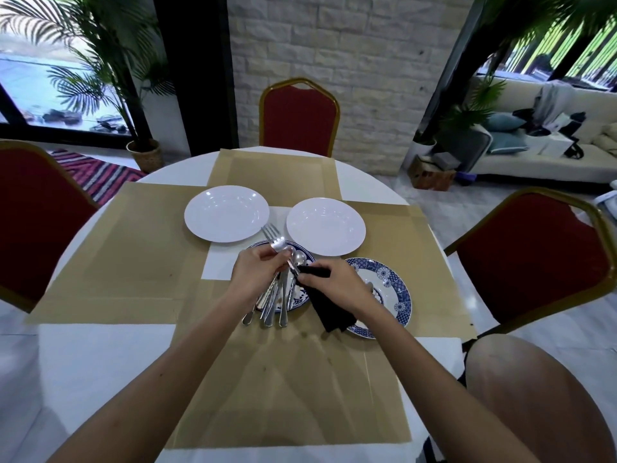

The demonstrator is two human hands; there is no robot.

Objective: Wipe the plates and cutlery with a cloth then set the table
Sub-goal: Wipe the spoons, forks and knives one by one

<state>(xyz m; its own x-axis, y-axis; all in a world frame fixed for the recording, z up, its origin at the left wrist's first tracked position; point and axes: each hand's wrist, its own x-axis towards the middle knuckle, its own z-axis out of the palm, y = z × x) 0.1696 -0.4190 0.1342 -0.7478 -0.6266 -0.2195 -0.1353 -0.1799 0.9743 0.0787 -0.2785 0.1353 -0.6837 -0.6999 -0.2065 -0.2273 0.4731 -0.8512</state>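
1. Broadly, we work over the round white table [83, 379], with brown paper mats [133, 262] spread under everything.
2. Two white plates, left [226, 213] and right [325, 226], sit side by side on the far part of the mats. Two blue-patterned plates lie nearer, one [300, 300] under our hands and one [394, 289] to its right.
3. The black cloth [329, 307] hangs from our right hand [337, 285], its loose tail draped over the left rim of the right patterned plate.
4. The cutlery bundle [277, 295] is held above the left patterned plate. A fork [271, 232] and a spoon [298, 258] point far, and the handle ends fan out toward us.
5. Our left hand [257, 272] curls its fingers round the bundle just below the heads. The right hand pinches a fold of cloth round one piece beside that grip; which piece, we cannot tell.
6. To wipe well, we judge it best to keep the left grip firm and draw one piece at a time through the pinched cloth along its full length. Loosening the left hand risks the fanned handles slipping onto the plate.
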